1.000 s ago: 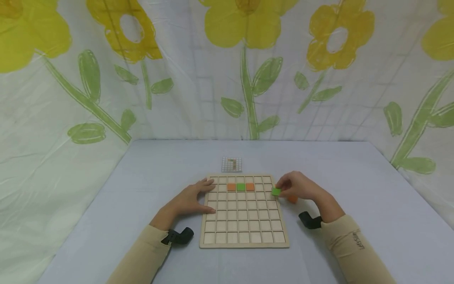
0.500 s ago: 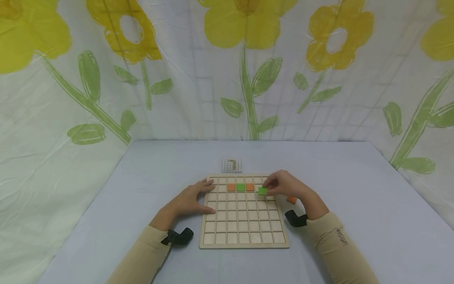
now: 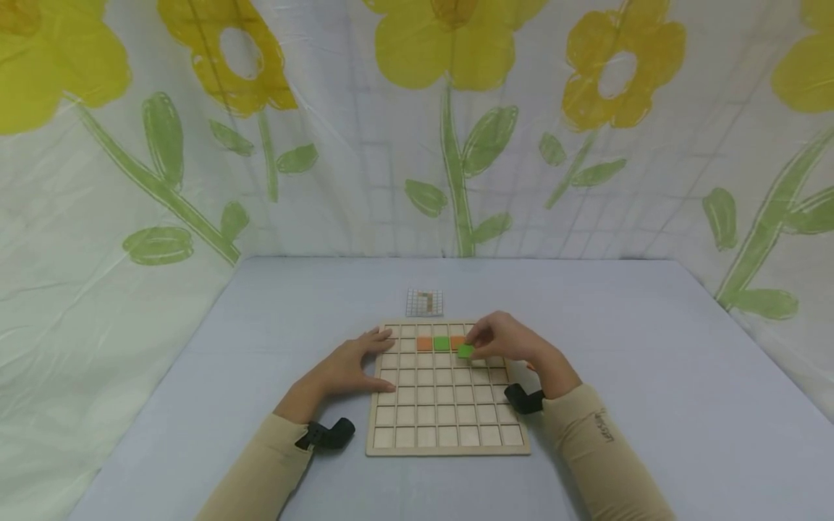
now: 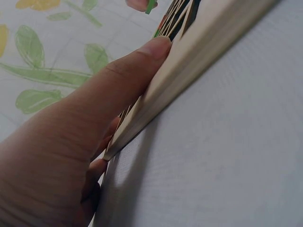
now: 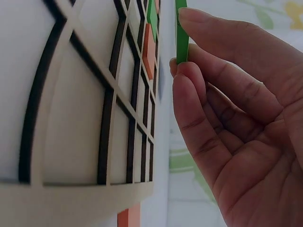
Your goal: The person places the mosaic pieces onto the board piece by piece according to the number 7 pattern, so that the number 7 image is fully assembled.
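Note:
A wooden grid board (image 3: 449,450) lies on the table. In its second row from the back sit an orange square tile (image 3: 425,344), a green square tile (image 3: 441,344) and another orange tile (image 3: 455,341), partly covered by my right hand. That hand (image 3: 508,337) pinches a loose green tile (image 3: 465,352) between thumb and fingers; the right wrist view shows this tile (image 5: 182,33) edge-on, held above the board. My left hand (image 3: 348,364) rests on the board's left edge with fingers and thumb spread. In the left wrist view the thumb (image 4: 118,75) touches the rim.
Behind the board lies a small card (image 3: 425,303) printed with a grid and a coloured pattern. An orange piece (image 5: 129,217) lies off the board's right side, mostly hidden by my right hand in the head view. A flowered curtain (image 3: 339,145) hangs behind the table (image 3: 313,282).
My right hand has carried the green tile leftward, from the board's right edge to near the right orange tile. The left hand stays at the left edge.

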Tool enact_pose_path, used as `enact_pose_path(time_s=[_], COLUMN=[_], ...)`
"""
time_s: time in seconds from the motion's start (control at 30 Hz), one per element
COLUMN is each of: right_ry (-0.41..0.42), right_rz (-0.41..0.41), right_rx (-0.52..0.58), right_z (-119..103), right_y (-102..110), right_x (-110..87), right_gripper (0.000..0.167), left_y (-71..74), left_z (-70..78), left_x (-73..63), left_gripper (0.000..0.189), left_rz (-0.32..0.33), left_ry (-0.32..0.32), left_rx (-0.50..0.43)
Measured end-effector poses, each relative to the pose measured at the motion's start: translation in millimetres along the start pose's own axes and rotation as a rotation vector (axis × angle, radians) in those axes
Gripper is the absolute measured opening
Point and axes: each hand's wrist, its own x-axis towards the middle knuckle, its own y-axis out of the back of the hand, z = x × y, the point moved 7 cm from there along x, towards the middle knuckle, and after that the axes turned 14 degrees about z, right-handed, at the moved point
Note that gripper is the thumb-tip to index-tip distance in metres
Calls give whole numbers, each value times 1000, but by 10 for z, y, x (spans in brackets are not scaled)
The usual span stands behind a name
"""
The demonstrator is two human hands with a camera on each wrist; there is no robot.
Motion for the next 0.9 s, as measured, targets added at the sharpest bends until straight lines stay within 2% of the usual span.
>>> enact_pose_path(time_s=[0.27, 0.5, 0.9], right_ry=[9, -38, -36], right_rz=[-10, -4, 19], right_rx=[53, 23, -30], right_z=[-8, 145, 163], right_y=[-102, -181, -190], right_x=[54, 75, 58], right_gripper=[22, 21, 22], left_y=[-2, -4, -1], left_z=[-10, 6, 12], left_x=[7, 10, 6], left_gripper=[89, 89, 89], left_rz=[-1, -5, 4], left_ry=[-1, -9, -6], left_rx=[7, 1, 14])
